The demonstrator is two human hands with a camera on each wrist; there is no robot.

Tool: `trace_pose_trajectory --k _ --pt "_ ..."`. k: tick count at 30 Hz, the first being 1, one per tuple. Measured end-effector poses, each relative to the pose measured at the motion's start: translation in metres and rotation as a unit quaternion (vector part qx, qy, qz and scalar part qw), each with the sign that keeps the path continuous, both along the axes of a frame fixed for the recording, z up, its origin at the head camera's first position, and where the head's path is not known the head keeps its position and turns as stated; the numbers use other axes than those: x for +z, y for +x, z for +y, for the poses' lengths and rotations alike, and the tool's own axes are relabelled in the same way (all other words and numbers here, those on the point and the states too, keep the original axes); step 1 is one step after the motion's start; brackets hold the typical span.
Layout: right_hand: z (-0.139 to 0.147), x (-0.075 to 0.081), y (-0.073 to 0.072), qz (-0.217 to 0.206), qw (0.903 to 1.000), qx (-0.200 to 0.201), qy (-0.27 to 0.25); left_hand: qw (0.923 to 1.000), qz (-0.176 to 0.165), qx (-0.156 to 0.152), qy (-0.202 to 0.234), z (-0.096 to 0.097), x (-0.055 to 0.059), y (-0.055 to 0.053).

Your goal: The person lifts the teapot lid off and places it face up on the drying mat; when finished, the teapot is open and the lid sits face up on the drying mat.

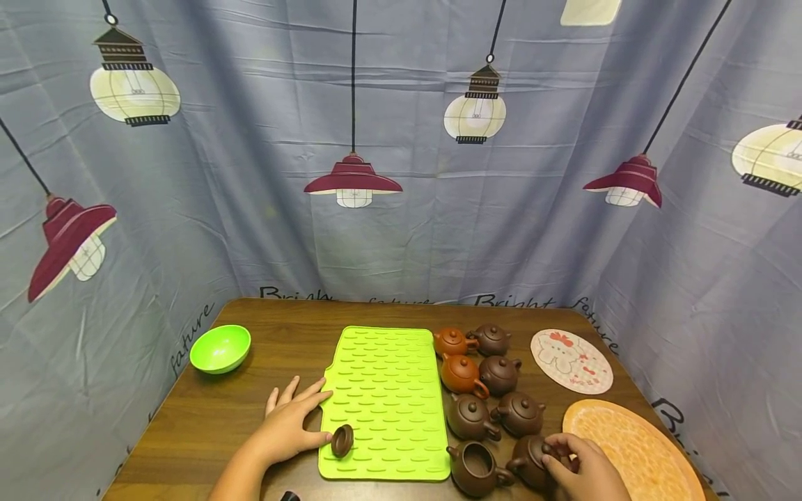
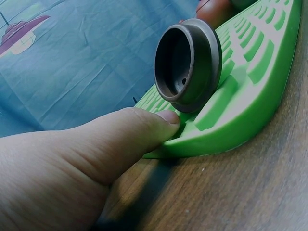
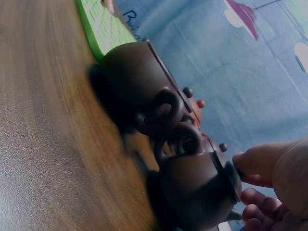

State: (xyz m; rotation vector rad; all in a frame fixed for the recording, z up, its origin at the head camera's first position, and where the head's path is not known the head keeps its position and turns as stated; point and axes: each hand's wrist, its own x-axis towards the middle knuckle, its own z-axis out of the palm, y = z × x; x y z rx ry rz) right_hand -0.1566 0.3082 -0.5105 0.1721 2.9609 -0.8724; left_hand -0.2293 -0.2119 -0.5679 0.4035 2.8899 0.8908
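Observation:
On the near left corner of the green drying mat (image 1: 382, 396) a dark brown teapot lid (image 1: 342, 441) stands tilted, its hollow underside showing in the left wrist view. My left hand (image 1: 285, 426) has its fingers spread at the mat's left edge, and the thumb (image 2: 144, 126) lies right beside the lid's rim. An uncovered dark brown teapot (image 1: 474, 470) stands off the mat's near right corner. To its right is another dark brown teapot (image 1: 532, 465) with its lid (image 3: 227, 171) on. My right hand (image 1: 589, 466) pinches that lid at its knob, thumb against fingers.
Behind these, several lidded teapots stand in two columns, including two orange-brown ones (image 1: 462, 376). A green bowl (image 1: 221, 348) sits far left. To the right lie a round rabbit-print mat (image 1: 571, 360) and a round orange mat (image 1: 633, 452). A curtain (image 1: 401, 250) hangs behind the table.

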Motion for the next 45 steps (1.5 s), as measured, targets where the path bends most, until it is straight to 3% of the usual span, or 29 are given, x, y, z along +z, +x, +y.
trace_pose_trajectory --k 24,28,36,40,45 --pt "0.001 0.005 0.002 0.004 0.9993 -0.03 -0.02 1.0 -0.002 0.0 -0.001 0.001 0.001 0.0" --pt "0.003 0.003 0.001 -0.013 0.9963 -0.047 -0.071 1.0 0.001 0.001 0.0 0.001 0.0 0.0" --pt "0.007 -0.002 0.001 -0.082 0.9706 -0.086 -0.209 1.0 0.0 -0.001 0.001 0.0 -0.001 0.0" --pt "0.013 -0.005 0.004 -0.109 0.9509 -0.057 -0.284 1.0 -0.003 -0.001 0.002 0.0 0.0 0.0" --pt "0.023 -0.008 0.005 -0.153 0.9152 -0.012 -0.373 1.0 -0.003 0.0 0.003 0.001 0.001 0.001"
